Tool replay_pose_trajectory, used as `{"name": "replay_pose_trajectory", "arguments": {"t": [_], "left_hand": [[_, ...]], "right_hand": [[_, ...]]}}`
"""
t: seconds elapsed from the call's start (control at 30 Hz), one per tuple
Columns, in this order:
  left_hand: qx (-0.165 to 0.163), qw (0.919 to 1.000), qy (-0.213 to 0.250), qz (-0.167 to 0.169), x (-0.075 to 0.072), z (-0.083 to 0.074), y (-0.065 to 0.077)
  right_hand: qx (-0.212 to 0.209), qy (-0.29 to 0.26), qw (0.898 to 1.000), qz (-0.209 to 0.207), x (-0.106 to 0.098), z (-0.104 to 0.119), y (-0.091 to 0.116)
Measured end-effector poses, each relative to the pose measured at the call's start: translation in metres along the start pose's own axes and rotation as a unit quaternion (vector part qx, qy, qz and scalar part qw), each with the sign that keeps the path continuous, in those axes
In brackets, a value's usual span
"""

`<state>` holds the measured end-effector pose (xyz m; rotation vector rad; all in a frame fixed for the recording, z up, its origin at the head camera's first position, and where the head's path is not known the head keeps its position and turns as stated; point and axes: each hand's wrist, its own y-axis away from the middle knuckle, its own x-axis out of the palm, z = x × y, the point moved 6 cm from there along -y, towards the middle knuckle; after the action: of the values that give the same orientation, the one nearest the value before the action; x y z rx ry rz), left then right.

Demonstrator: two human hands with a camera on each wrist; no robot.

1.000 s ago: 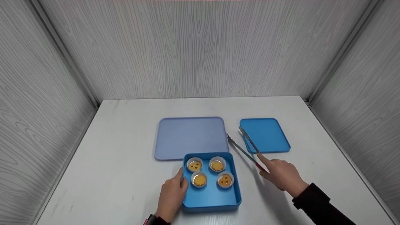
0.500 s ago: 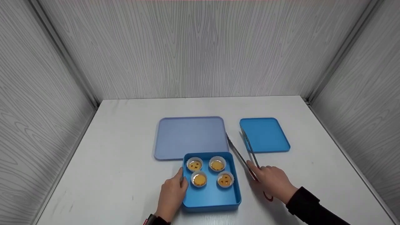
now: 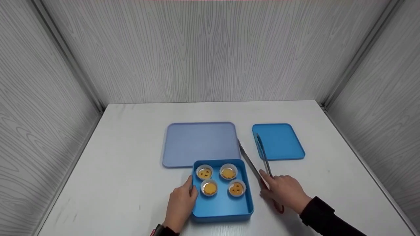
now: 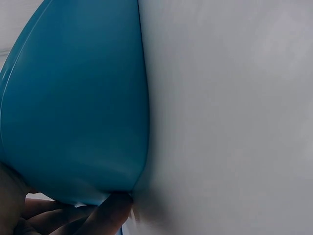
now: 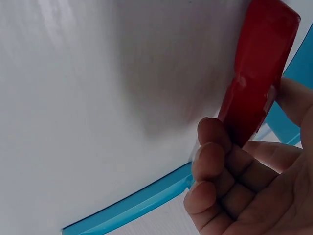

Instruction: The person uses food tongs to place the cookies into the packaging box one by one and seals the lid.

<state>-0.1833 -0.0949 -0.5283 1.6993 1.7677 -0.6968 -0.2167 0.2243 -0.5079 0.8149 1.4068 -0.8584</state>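
In the head view, a deep blue rectangular box [image 3: 223, 208] stands at the front middle. It holds several egg tarts in foil-coloured cups, such as one tart [image 3: 209, 188] with a plain yellow top and another tart [image 3: 236, 189] with dark dots. My left hand [image 3: 180, 203] grips the box's left wall, thumb at the rim; the left wrist view has the fingers [image 4: 105, 215] at the box's end. Just right of the box, my right hand [image 3: 285, 191] holds metal tongs [image 3: 249, 161] by their red handle [image 5: 259, 73]. The tongs' arms are spread and point away from me.
Behind the box lies a flat lavender tray [image 3: 200, 144], its front edge partly covered. A smaller blue tray [image 3: 282, 141] is at the back right, overlapped by one tong arm. Wood-grain panels [image 3: 210, 52] enclose the white table [image 3: 124, 183] at the back and sides.
My right hand has come nearer to me and slightly left, lower by the box, with the tongs. Their right tip has swung right over the small tray. Left hand and box have stayed put.
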Motion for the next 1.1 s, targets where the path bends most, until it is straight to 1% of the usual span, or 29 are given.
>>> {"name": "replay_pose_trajectory", "arguments": {"t": [0.03, 0.27, 0.33, 0.37, 0.47, 0.57, 0.63, 0.77, 0.83, 0.93, 1.0, 1.1], "left_hand": [[-0.002, 1.0000, 0.001, 0.002, 0.000, 0.000, 0.000], [0.006, 0.9999, -0.008, -0.011, -0.001, 0.000, 0.001], [-0.001, 1.0000, -0.005, -0.005, 0.000, 0.001, 0.000], [-0.003, 1.0000, -0.004, -0.002, 0.000, 0.001, 0.000], [-0.011, 0.9999, 0.003, 0.006, 0.000, 0.003, 0.000], [-0.022, 0.9996, 0.012, 0.012, 0.000, 0.004, -0.001], [-0.025, 0.9995, 0.017, 0.012, -0.001, 0.005, -0.001], [-0.023, 0.9995, 0.019, 0.011, -0.006, 0.004, -0.002], [-0.017, 0.9998, 0.010, 0.003, -0.010, 0.003, -0.002], [-0.018, 0.9998, -0.003, -0.007, -0.014, 0.004, -0.004], [-0.018, 0.9997, -0.012, -0.013, -0.016, 0.004, -0.005], [-0.017, 0.9997, -0.011, -0.012, -0.016, 0.004, -0.005]], "right_hand": [[0.003, -0.003, 1.000, 0.001, -0.002, -0.001, -0.001], [0.020, -0.016, 1.000, -0.014, -0.019, -0.010, -0.006], [0.026, -0.021, 0.999, -0.024, -0.023, -0.014, -0.007], [0.028, -0.025, 0.999, -0.032, -0.025, -0.017, -0.007], [0.024, -0.026, 0.996, -0.080, -0.034, -0.024, -0.007], [0.011, -0.017, 0.992, -0.128, -0.042, -0.032, -0.006], [0.002, -0.010, 0.989, -0.149, -0.045, -0.038, -0.006], [0.002, -0.011, 0.987, -0.162, -0.047, -0.050, -0.007], [0.005, -0.014, 0.986, -0.166, -0.047, -0.056, -0.007], [0.002, -0.014, 0.984, -0.177, -0.046, -0.064, -0.008], [-0.003, -0.010, 0.983, -0.185, -0.045, -0.068, -0.009], [-0.011, -0.006, 0.981, -0.194, -0.043, -0.074, -0.012]]}}
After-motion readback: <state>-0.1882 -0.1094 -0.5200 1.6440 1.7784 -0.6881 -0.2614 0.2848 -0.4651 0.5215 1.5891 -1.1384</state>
